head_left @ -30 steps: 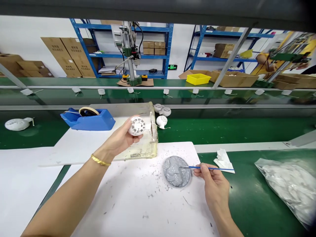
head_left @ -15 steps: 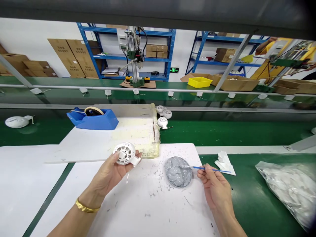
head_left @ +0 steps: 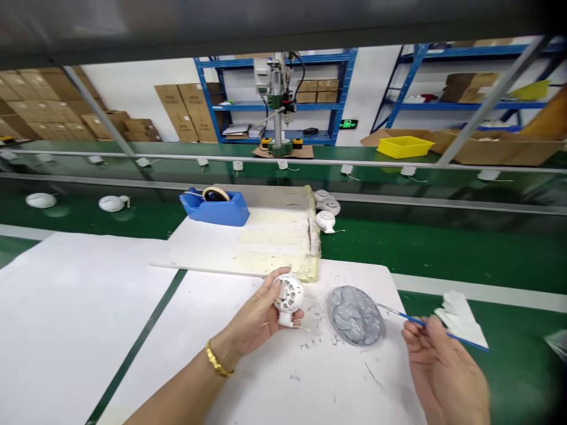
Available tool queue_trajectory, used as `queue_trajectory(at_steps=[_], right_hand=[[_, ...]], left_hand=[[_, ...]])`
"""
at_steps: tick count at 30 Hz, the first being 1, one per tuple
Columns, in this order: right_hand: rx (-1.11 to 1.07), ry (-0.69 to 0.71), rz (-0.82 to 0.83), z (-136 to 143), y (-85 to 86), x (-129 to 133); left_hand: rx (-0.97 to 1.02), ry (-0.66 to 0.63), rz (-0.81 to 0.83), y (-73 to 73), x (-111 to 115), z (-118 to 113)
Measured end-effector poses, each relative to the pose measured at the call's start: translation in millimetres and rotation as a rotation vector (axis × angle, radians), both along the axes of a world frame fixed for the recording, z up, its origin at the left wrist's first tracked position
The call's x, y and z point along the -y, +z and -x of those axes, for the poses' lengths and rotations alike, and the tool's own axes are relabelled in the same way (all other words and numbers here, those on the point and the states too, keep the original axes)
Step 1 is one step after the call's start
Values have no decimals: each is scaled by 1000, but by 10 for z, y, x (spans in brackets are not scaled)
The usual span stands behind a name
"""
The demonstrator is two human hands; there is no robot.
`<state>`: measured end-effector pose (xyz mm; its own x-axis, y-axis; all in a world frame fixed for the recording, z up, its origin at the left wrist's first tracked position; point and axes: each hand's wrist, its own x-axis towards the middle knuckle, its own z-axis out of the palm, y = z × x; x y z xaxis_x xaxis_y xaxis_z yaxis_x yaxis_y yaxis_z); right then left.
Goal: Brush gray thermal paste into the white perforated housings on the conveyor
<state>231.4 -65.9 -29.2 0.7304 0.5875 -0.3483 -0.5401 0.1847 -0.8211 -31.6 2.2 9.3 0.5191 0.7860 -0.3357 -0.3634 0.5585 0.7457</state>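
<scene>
A small white round part with vent slots [head_left: 289, 293] is held in my left hand [head_left: 257, 313], its short stem pointing down. My right hand [head_left: 447, 366] pinches a thin blue brush [head_left: 411, 319], whose tip is at the right rim of a round dish of grey paste [head_left: 355, 316]. The dish lies on white paper [head_left: 274, 378] between my hands. Behind my right hand lies a crumpled white tissue [head_left: 460, 316].
A blue tape dispenser [head_left: 217, 206] stands on a white board [head_left: 266, 236]. Several white vented parts [head_left: 325, 221] sit beside the board. Two white rounded parts [head_left: 112, 203] lie far left. A metal rail [head_left: 381, 167] crosses behind the bench.
The view has swung left. The white part in my left hand has turned, its stem now downward, and is nearer the dish. The brush tip has moved from inside the paste to the dish's right rim.
</scene>
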Motion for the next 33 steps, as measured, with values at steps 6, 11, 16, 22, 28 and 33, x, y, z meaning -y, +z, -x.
queue_trajectory(at_steps=[6, 11, 16, 22, 28, 33], right_hand=[[-37, 3, 26, 18, 90, 2], [-8, 55, -23, 104, 234, 12], [67, 122, -77, 316, 341, 12], [220, 158, -75, 632, 290, 27], [416, 134, -11, 743, 207, 53], [583, 125, 4, 771, 186, 51]], left_hand=[[-103, -12, -55, -21, 20, -98], [-124, -48, -37, 28, 44, -150], [-81, -117, -109, 52, 91, -188], [-83, -152, -204, 5, 158, -249], [-39, -171, -224, 0, 184, -287], [-17, -179, -240, -17, 200, -296]])
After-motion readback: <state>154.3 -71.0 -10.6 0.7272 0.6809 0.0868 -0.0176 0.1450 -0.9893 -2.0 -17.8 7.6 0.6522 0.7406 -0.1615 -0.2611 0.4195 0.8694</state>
